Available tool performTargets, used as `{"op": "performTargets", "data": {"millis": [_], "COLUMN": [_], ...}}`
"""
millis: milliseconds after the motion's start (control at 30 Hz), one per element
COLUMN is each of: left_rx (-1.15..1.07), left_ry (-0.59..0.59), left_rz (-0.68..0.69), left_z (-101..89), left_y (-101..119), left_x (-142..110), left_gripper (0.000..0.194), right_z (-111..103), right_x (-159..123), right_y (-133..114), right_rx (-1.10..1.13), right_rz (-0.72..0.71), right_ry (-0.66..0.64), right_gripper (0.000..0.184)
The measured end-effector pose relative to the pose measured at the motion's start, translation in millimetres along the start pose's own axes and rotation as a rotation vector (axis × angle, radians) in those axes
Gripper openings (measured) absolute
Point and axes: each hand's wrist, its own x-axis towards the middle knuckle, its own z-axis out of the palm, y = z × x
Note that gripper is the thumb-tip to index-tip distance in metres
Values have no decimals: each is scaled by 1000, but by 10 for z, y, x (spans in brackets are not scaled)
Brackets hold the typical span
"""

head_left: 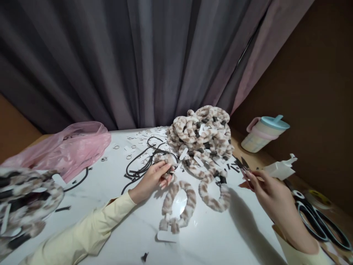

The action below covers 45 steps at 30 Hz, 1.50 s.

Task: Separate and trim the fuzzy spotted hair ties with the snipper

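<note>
My left hand (158,175) is closed, fingers and thumb pinching a brown-and-white plush loop (162,158) at the centre of the table. Its far side shows above my fingers; the gripped part is mostly hidden. My right hand (266,187), raised at the right, is closed around small dark-bladed scissors (244,165), the blades pointing up and left. Just below my left hand lies another plush loop (167,206) with a white plastic tab (167,235). A third plush loop (213,206), with a black band, lies to its right.
Plush loops form a tall pile (204,136) at the back and another pile (27,198) at left. Black cords (138,171) and metal rings lie between. A pink plastic bag (79,147) sits back left. At right are a lidded cup (259,136) and large scissors (320,221).
</note>
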Motion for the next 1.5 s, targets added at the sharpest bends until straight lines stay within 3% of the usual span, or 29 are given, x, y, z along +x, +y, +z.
{"op": "performTargets", "data": {"millis": [167,333,567,833,1000,1500], "left_rx": [-85,-130,-174,-210,-217,-248], "left_ry": [-29,-18,13,17,9,3], "left_rz": [11,3,-36,-2,3,-10], "left_z": [90,174,233,257,294,331], "left_y": [277,360,415,392,403,427], "left_x": [-105,-200,-238,-261,-317,-336], "left_gripper": [36,36,35,34,30,31], "right_z": [-261,-134,135,216,220,274], "right_x": [45,-21,-148,-177,-200,-261], "right_y": [-708,-1138,-1145,-1231,-1259,-1243], "right_rx": [610,757,797,889,937,964], "right_rz": [-85,-103,-94,80,133,-51], "right_ry": [-146,-375,-388,-533,-523,-370], "right_gripper": [30,29,28,29,29,18]}}
